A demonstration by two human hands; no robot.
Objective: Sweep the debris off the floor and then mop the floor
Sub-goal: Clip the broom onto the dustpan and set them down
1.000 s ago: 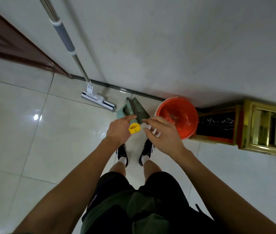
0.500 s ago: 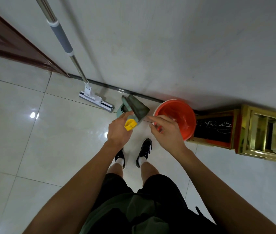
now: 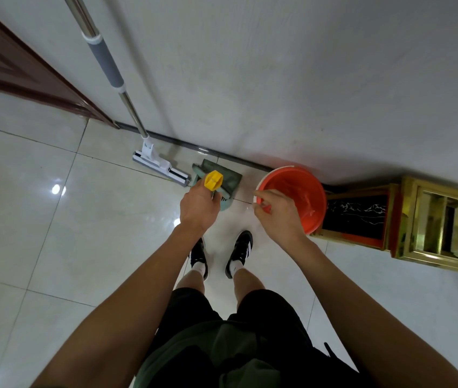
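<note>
Hands now farther apart: left hand [image 3: 198, 210] grips one yellow-capped handle [image 3: 213, 180]; right hand [image 3: 276, 212], fingers curled, contents indiscernible, beside one orange bucket [image 3: 304, 191]. One mop [image 3: 160, 166], one dustpan [image 3: 222, 177].

Dim, even indoor light falls from overhead, leaving small bright glare spots on the glossy floor tiles [image 3: 54, 214] and a glint on the gold cabinet [image 3: 443, 222]. The mop handle [image 3: 104, 61] throws a soft, slanted shadow across the pale wall [image 3: 278, 65]. Wide-angle distortion bends the edges. Focus is fairly sharp, softening toward the corners.
</note>
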